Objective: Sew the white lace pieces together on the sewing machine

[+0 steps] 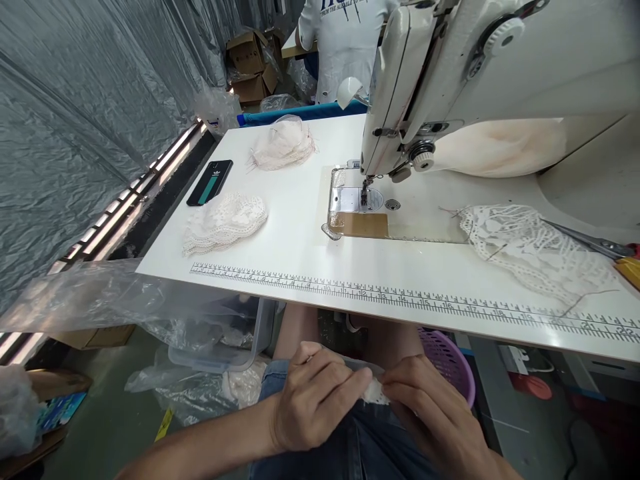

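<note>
- White fabric piece (374,392): lower centre of the frame, between both grips, equally near; long axis hidden.
- Left grip (320,400): pinching its left side.
- Right grip (433,400): pinching its right.

The held cloth (375,393) is coloured white. The desk (290,247) is finished in white, and its ruler scale (400,299) is printed in black. Openwork lace patterns are shown in off-white by the right-hand piece (533,250) and the left-hand stack (225,223); the far bundle (283,143) is tinted pale pink. The phone (210,183) is coloured black and striped with teal. The sewing machine (540,67) is finished in creamy white, the basket (455,363) in purple. Denim blue is shown by the shorts (360,440), silver-grey by the sheeting (100,87).
</note>
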`<state>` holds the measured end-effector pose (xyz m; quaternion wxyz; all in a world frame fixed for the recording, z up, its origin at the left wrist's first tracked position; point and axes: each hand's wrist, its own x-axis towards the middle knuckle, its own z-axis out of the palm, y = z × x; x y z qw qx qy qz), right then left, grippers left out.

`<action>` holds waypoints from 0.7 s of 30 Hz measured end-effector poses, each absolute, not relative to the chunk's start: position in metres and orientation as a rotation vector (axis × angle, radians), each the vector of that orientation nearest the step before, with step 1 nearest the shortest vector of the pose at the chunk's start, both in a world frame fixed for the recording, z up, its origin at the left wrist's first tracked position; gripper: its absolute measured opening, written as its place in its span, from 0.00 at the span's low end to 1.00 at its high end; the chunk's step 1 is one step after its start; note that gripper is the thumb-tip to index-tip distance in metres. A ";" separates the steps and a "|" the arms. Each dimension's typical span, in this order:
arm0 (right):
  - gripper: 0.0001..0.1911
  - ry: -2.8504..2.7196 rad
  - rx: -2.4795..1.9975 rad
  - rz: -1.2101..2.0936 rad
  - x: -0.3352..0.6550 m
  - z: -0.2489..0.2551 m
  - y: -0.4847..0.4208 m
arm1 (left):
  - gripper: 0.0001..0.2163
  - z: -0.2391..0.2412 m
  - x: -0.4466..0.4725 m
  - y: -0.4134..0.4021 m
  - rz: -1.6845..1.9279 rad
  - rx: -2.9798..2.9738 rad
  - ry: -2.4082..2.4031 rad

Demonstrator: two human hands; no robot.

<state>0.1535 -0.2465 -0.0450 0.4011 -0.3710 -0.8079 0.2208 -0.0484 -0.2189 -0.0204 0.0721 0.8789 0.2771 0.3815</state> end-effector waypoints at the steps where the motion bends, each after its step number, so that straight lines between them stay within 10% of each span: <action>1: 0.11 -2.044 -0.935 0.549 0.154 -0.046 -0.247 | 0.13 -0.020 -0.048 -0.219 1.156 2.641 0.832; 21: 0.16 -2.069 -0.920 0.532 0.157 -0.047 -0.246 | 0.10 -0.009 -0.047 -0.215 1.173 2.708 0.662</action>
